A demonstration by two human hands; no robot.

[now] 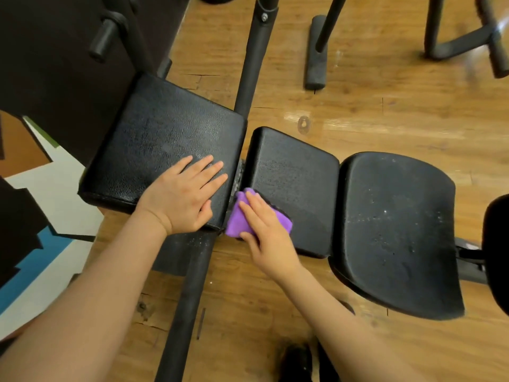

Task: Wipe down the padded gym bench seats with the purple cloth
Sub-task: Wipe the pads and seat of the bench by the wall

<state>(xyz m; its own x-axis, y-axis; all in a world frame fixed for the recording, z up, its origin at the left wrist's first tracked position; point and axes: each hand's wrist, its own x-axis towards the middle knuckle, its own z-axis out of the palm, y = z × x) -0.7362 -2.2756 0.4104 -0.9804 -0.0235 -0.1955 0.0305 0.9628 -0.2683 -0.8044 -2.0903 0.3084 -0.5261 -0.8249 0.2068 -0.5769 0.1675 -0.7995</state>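
Three black padded bench sections lie in a row. My left hand (pixel 186 193) rests flat, fingers spread, on the near right corner of the left pad (pixel 154 133). My right hand (pixel 265 230) presses the folded purple cloth (pixel 237 220) against the near left edge of the middle pad (pixel 297 172), beside the gap between the two pads. The curved right seat pad (pixel 396 224) carries white specks and nothing touches it.
A black frame bar (pixel 190 285) runs from the near floor up between the pads to the far side. More black equipment legs (pixel 316 51) stand on the wooden floor at the back right. A patterned mat (pixel 41 244) lies at the left. A dark shoe (pixel 297 362) shows at the bottom.
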